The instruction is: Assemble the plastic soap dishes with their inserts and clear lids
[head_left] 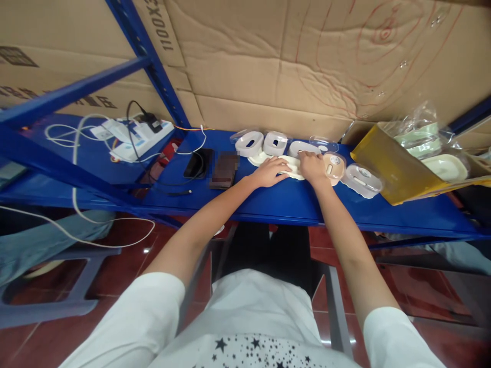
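A cream plastic tray [290,164] with a wavy edge lies on the blue shelf in front of me. My left hand [269,171] grips its left part, with fingers over the top and thumb at the near side. At its right end, my right hand [313,167] has curled fingers on the tray, partly hiding it. Just behind stand a white oval container [249,144] with a slot, a squarer white container [275,144] with a small opening, and another white oval container [303,148]. A beige oval piece [334,169] under clear plastic sits beside my right hand.
Right of my hands are a clear-lidded white container [361,180] and a yellow-taped cardboard box [383,166] holding bagged green parts. To the left lie a black phone [198,163], a brown wallet-like item [224,171], cables and a power strip [143,140]. Blue shelf posts [153,66] rise there.
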`<state>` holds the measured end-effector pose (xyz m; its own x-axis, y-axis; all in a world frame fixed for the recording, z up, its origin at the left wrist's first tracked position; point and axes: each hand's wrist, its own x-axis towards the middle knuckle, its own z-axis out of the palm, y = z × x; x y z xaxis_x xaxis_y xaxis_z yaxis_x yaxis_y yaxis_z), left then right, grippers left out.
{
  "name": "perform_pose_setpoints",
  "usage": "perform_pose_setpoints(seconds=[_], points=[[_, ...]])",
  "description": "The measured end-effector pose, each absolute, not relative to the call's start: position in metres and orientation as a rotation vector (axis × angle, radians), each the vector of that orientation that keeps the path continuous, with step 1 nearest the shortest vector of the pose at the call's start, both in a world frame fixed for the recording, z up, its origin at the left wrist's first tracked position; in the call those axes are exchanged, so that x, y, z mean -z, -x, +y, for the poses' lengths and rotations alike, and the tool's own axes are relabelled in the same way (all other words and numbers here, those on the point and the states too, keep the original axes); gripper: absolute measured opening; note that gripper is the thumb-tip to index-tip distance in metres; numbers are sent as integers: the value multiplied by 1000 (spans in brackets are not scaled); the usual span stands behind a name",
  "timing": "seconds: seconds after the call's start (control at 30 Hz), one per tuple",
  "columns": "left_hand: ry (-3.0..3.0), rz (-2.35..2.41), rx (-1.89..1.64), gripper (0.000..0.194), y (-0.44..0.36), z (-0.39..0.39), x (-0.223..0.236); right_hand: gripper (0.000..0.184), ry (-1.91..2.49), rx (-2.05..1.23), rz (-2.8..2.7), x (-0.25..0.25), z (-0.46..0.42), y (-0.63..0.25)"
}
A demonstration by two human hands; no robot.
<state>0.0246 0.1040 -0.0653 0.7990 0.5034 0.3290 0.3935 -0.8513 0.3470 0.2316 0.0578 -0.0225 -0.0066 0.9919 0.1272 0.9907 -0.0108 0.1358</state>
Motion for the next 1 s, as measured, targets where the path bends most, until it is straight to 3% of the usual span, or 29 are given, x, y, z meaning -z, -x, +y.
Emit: perform_pose_setpoints(seconds=[0.37, 0.87, 1.0], points=[[-2775, 688, -632, 30, -22, 104, 66, 51, -2187, -305, 2283, 25, 62, -237], [-2988, 522, -390, 28, 1, 83, 32, 35, -1925, 187, 2747, 12, 73, -279], [-3020, 533, -415, 26, 8, 80, 28, 36, -1947, 135, 2860, 15, 62, -273]])
